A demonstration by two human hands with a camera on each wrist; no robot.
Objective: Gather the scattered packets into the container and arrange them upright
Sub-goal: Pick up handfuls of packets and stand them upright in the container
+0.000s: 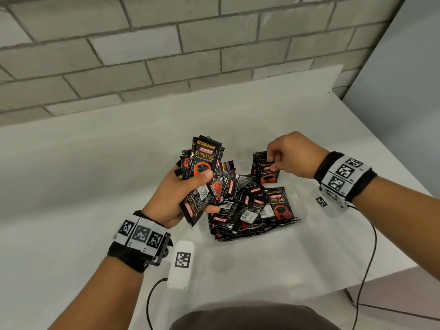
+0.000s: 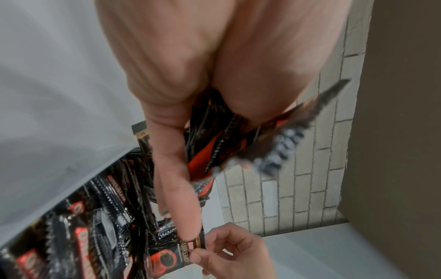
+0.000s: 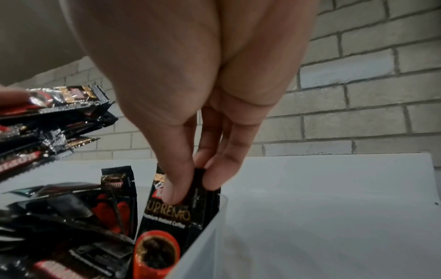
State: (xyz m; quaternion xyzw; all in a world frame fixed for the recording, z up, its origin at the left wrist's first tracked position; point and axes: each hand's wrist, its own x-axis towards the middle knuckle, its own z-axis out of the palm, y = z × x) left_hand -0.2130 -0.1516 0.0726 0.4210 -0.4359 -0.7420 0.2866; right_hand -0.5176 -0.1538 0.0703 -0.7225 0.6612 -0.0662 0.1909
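A clear plastic container (image 1: 300,206) on the white table holds a heap of black-and-red coffee packets (image 1: 247,208). My left hand (image 1: 188,189) grips a fanned bunch of packets (image 1: 204,158) above the container's left side, thumb pressed on the front one. My right hand (image 1: 283,158) pinches the top of one upright packet (image 1: 267,173) at the container's far right corner. In the right wrist view thumb and fingers (image 3: 214,175) pinch that packet (image 3: 171,215) against the container wall (image 3: 214,226). The left wrist view shows the bunch (image 2: 214,147) held in my palm.
The white table (image 1: 95,167) runs to a grey brick wall (image 1: 142,55) behind. Its right edge (image 1: 390,148) drops off close to my right wrist. Black cables (image 1: 366,270) trail from both wrist cameras toward me.
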